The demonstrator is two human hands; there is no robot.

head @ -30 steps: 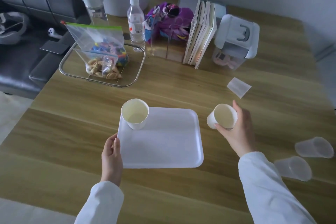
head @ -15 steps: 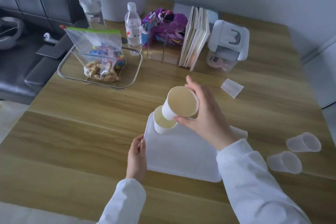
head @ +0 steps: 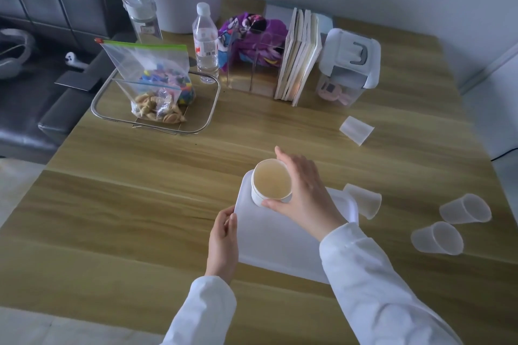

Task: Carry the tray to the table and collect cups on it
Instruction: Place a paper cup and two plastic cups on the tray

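Your right hand [head: 304, 193] pinches the paper cup [head: 271, 182] over the tray [head: 280, 241]; seat it straight, left hand [head: 222, 244] gripping the tray's edge.

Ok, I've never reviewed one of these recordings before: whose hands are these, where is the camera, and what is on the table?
No machine here: a person in white sleeves wears a camera on the head, looking down at their own hands. The left hand rests on the near-left edge of a white tray lying on the wooden table. The right hand has its grip around a paper cup at the tray's far-left corner; whether it sits inside another cup cannot be told. Four clear plastic cups lie on their sides to the right: one against the tray, two near the table's edge, one farther back. Behind are a wire basket with snack bags, a water bottle and books.
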